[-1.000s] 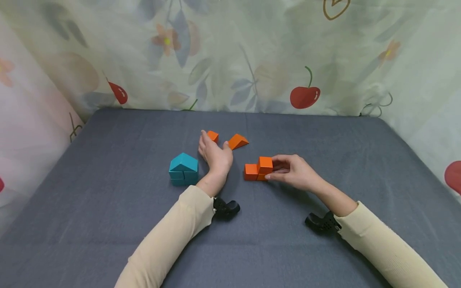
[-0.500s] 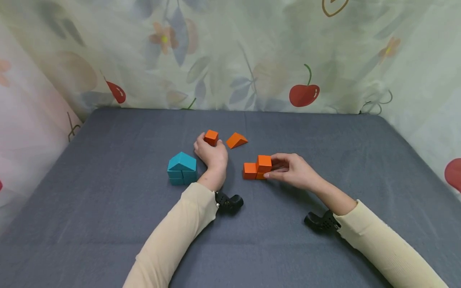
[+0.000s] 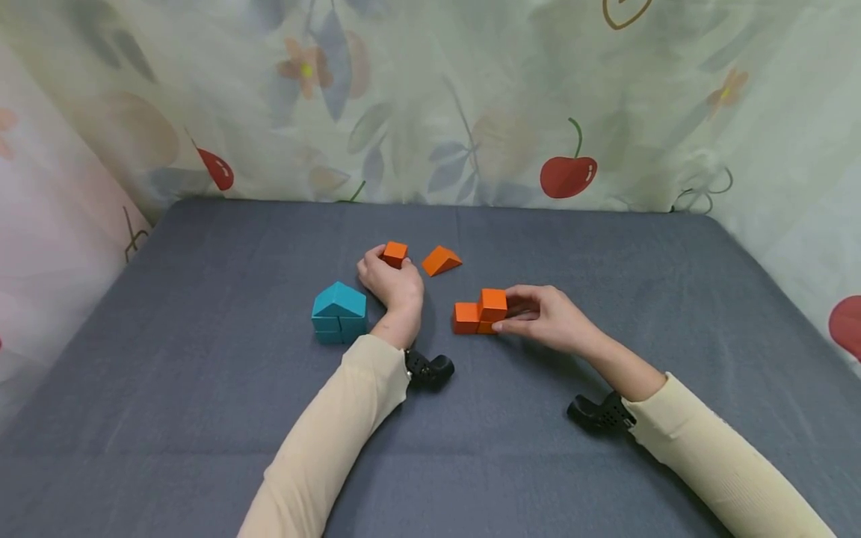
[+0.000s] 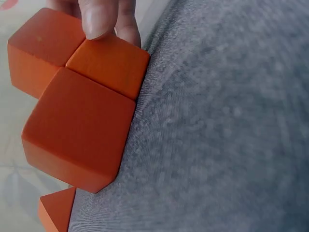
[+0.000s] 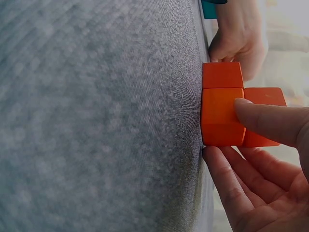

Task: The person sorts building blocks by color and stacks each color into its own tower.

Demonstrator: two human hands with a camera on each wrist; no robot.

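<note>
My left hand (image 3: 395, 287) grips an orange block (image 3: 395, 253) at the back of the table, fingers on its left side and thumb on its right. An orange triangular block (image 3: 442, 261) lies just right of that hand. Two orange cubes sit side by side, the left one (image 3: 466, 318) bare on top and the right one (image 5: 222, 116) carrying an upper cube (image 3: 494, 304). With thumb and fingers, my right hand (image 3: 548, 317) pinches the lower right cube; the thumb is on its near face. Part of its fingers is hidden behind the stack.
Left of my left forearm stands a small teal block house (image 3: 339, 314) with a triangular roof. The blocks rest on a grey cloth-covered table (image 3: 511, 463). A patterned curtain (image 3: 430, 97) hangs behind its far edge.
The left hand has turned slightly left and its fingers have closed around the far orange block. The right hand and the cube stack have stayed put.
</note>
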